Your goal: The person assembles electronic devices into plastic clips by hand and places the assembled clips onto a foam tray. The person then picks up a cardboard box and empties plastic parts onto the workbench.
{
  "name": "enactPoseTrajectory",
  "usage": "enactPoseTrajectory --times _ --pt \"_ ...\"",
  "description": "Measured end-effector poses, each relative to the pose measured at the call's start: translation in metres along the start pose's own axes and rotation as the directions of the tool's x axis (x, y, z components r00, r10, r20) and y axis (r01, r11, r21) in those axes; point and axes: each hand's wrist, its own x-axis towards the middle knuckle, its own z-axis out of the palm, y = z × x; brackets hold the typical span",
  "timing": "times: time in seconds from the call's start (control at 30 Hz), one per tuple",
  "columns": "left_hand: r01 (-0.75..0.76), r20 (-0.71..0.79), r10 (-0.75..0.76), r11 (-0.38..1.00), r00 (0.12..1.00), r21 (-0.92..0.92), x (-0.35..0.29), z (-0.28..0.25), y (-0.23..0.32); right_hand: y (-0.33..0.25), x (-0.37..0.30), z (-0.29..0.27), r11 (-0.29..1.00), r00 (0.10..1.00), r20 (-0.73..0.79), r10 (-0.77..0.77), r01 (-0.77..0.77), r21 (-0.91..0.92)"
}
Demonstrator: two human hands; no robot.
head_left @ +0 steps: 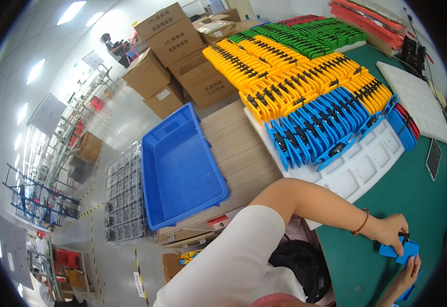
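Close to the right edge, over the green table [356, 261], both my hands are closed on a blue plastic piece [408, 250] with flat plates and a small dark part at its top. My left hand [391, 230], with a beaded bracelet at the wrist, pinches its upper left side. My right hand [407, 276] grips it from below. More blue plastic shows beside my right wrist, partly hidden. Beyond my left arm, blue V-shaped plastic pieces [315, 125] with black middles stand in rows on a white moulded tray [359, 176].
Yellow pieces [295, 77] and green pieces [315, 38] are lined up farther back. A phone [433, 159] lies on the table's right, near a white panel [418, 97]. An empty blue bin [177, 169] and cardboard boxes [169, 41] stand left. A person [116, 48] sits far off.
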Motion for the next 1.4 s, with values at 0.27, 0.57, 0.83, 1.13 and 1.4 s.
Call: enactPoseTrajectory --times 0.27,0.57,0.83,1.13,1.4 --pt "-0.010 0.044 0.005 0.994 0.999 0.108 0.019 -0.030 0.021 -0.020 0.024 0.046 0.987 0.993 0.083 0.085 -0.096 0.127" --pt "-0.109 -0.047 0.149 0.870 0.988 0.481 0.089 -0.030 0.022 -0.036 0.047 0.041 0.912 0.991 0.120 0.052 -0.096 0.400" --pt "-0.076 -0.015 0.136 0.639 0.991 0.766 0.108 -0.026 0.054 -0.029 0.053 0.016 0.909 0.983 0.153 0.097 -0.150 0.390" --pt "-0.154 0.186 0.048 0.775 0.981 0.613 0.097 -0.022 0.062 -0.035 0.041 0.023 0.981 0.981 0.111 -0.160 0.145 0.132" --pt "-0.180 0.258 0.026 0.781 0.966 0.598 0.047 -0.003 0.062 -0.048 0.001 0.027 0.990 0.985 0.173 -0.003 -0.021 0.138"
